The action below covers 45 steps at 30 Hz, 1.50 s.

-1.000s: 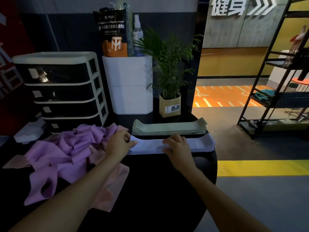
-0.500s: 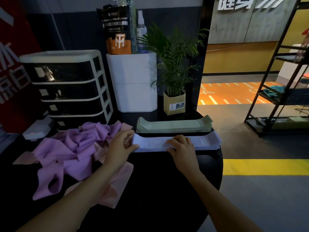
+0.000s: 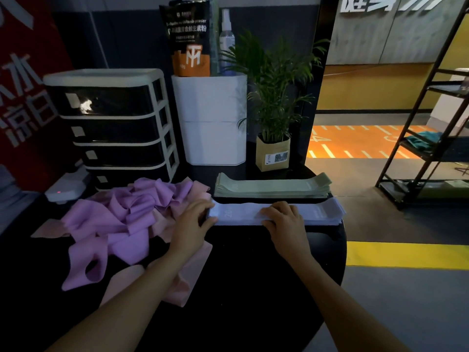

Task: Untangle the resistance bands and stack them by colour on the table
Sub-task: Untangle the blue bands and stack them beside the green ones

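Black drawer unit (image 3: 114,123), white bin (image 3: 212,118) beside it, potted plant (image 3: 272,97), black shelf rack (image 3: 429,138) at right.

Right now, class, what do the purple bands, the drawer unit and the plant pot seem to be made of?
Purple bands: thin, matte stretch material, perhaps latex or fabric; they fold and crumple softly.
Drawer unit: plastic; a pale matte frame with dark, glossy drawer fronts that catch a glare.
Plant pot: looks like tan kraft paper wrapping with a printed label; what lies under it is hidden.
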### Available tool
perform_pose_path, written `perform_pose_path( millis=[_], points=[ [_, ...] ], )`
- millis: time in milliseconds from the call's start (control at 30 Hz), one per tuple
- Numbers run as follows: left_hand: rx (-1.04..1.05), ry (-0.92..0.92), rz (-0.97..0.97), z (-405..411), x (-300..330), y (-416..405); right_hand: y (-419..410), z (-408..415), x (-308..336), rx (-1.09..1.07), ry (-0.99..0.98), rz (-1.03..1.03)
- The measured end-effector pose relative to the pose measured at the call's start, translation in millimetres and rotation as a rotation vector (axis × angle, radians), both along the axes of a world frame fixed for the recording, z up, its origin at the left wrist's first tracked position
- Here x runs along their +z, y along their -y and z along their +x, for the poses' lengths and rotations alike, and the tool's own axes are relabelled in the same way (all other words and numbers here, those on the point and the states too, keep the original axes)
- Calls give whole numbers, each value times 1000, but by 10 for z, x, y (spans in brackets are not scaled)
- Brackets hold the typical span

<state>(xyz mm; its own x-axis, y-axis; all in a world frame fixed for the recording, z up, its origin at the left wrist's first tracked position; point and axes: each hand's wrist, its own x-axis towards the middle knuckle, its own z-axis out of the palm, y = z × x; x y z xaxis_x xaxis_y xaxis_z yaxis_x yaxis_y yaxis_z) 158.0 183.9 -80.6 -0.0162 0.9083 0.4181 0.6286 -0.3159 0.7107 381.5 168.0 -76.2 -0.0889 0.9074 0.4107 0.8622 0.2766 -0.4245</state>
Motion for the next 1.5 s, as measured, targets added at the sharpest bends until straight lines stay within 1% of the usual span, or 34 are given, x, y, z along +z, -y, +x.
perform_pose_path(
  millis=[133, 267, 367, 467, 567, 667, 767, 833, 867, 933, 1000, 1067, 1133, 1267, 1400, 1467, 1500],
  points=[
    [-51, 16, -16, -30, 83, 22, 14, -13, 22, 7, 4, -13],
    [-87, -53, 31, -195, 296, 91, 28, -107, 95, -1, -10, -45],
    [-1, -141, 112, -496, 450, 154, 4, -392, 253, 36, 19, -34],
    [95, -221, 146, -939, 548, 224, -65, -815, 413, 129, 17, -10],
    [159, -293, 87, -1419, 551, 329, -137, -1257, 548, 250, -35, -59],
    [214, -287, 51, -1776, 504, 459, -299, -1651, 576, 301, -50, -171],
    [231, -295, 25, -1978, 409, 538, -469, -1917, 560, 285, 35, -248],
    [217, -292, -70, -2024, 371, 580, -537, -2001, 510, 255, 83, -339],
    [209, -269, -128, -2027, 348, 591, -555, -2019, 484, 239, 96, -398],
    [186, -191, -240, -2006, 304, 591, -580, -2057, 419, 271, 41, -452],
    [172, -109, -294, -1976, 269, 578, -563, -2135, 371, 366, -25, -445],
    [161, -32, -305, -1958, 252, 560, -498, -2267, 327, 398, 1, -386],
    [123, 99, -275, -1939, 269, 545, -414, -2437, 331, 429, -40, -296],
    [23, 481, -210, -1976, 407, 524, -314, -2751, 437, 604, -300, -258],
    [19, 803, -120, -2088, 777, 535, -365, -2942, 922, 660, -407, -148],
    [-3, 871, -83, -2203, 997, 508, -445, -2972, 1173, 673, -434, -111],
    [-13, 870, -70, -2252, 1101, 500, -471, -2984, 1277, 688, -454, -80]
  ],
)
